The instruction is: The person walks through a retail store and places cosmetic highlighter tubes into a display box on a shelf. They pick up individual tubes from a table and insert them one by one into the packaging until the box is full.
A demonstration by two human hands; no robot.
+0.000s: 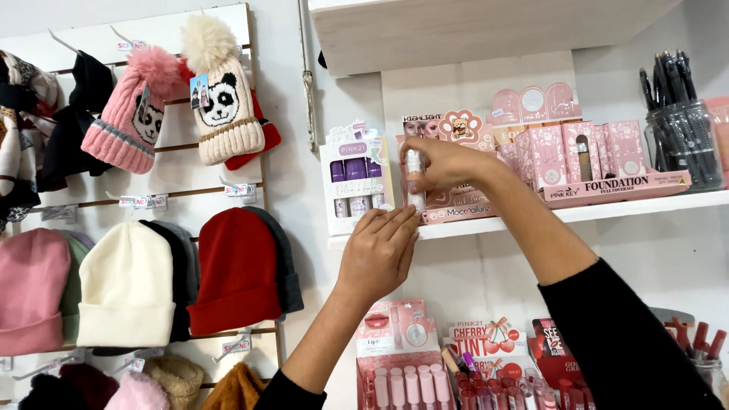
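Note:
My right hand (448, 163) reaches up to the white shelf (607, 210) and pinches the top of a small clear cosmetic tube (414, 182) with a silver cap, standing upright in front of a pink display box (456, 205). My left hand (380, 250) is raised just below, fingers together and flat, their tips touching the shelf edge under the tube. It holds nothing. Both arms wear black sleeves pushed back.
A white box of purple tubes (355, 186) stands left of the tube. Pink foundation boxes (600, 163) and a jar of black pencils (683, 140) sit further right. Lip product displays (402, 357) fill the lower shelf. Knit hats (220, 106) hang on the left wall.

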